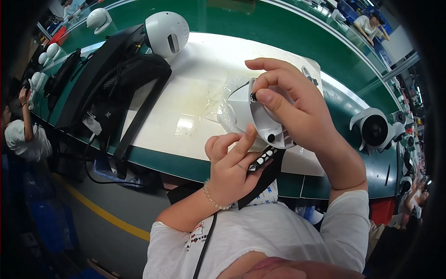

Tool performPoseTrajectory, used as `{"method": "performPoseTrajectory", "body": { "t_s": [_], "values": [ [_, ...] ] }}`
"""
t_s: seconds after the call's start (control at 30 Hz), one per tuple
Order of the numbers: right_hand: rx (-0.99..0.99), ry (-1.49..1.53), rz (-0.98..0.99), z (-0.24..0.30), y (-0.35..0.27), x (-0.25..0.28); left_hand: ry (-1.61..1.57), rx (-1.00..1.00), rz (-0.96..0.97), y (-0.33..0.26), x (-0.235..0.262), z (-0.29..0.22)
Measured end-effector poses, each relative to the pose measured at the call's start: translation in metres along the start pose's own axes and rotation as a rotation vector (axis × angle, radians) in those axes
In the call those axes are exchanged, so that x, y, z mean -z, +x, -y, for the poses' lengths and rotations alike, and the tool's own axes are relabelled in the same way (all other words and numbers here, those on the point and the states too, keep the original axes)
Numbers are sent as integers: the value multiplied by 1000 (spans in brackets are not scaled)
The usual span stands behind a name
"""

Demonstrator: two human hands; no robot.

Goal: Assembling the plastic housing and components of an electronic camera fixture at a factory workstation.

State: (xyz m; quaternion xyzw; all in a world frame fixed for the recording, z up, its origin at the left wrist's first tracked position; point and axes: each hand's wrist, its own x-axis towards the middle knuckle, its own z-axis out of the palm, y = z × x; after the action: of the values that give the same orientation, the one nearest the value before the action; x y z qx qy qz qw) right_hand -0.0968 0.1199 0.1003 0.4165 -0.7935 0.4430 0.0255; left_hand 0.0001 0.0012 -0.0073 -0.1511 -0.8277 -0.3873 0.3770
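Note:
A hollow white plastic housing (241,108) rests at the table's near edge, between my hands. My right hand (297,100) curls over its far right side, with thumb and a finger closed around a small black round pad (253,97) at the rim. Another black pad (271,138) sits on the housing's near end. My left hand (232,160) is at the near left side, its index finger pointing up against the housing. A strip with black and white round spots (261,159) sticks out of this hand; the left thumb is hidden.
Clear bubble wrap (226,118) lies under the housing on a white board (195,60). A white rounded device (168,35) and a black bag with straps (111,88) are at left. Another white and black device (374,129) stands at right. Other people work around the green table.

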Motion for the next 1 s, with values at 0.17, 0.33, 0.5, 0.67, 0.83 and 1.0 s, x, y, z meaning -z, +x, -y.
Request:
{"method": "performPoseTrajectory", "body": {
  "t_s": [0.17, 0.33, 0.5, 0.67, 0.83, 1.0],
  "values": [
    [-116, 180, -15, 2, -2, -2, -8, 14, 10, 0, 1, -1],
    [348, -572, -122, 5, -8, -3, 2, 6, 0, -1, 0, -1],
    [359, -808, 23, 16, -16, 9, -4, 25, 6, 0, 1, 0],
    [-78, -223, -446, -27, -27, 33, 1, 3, -1, 1, 0, 0],
    [-539, 864, -43, -67, -23, 48, -64, 33, 20, 2, 6, 1],
    [-437, 1186, -340, -160, 5, 113, -68, 106, 151, 8, 10, -2]
  ]
}}
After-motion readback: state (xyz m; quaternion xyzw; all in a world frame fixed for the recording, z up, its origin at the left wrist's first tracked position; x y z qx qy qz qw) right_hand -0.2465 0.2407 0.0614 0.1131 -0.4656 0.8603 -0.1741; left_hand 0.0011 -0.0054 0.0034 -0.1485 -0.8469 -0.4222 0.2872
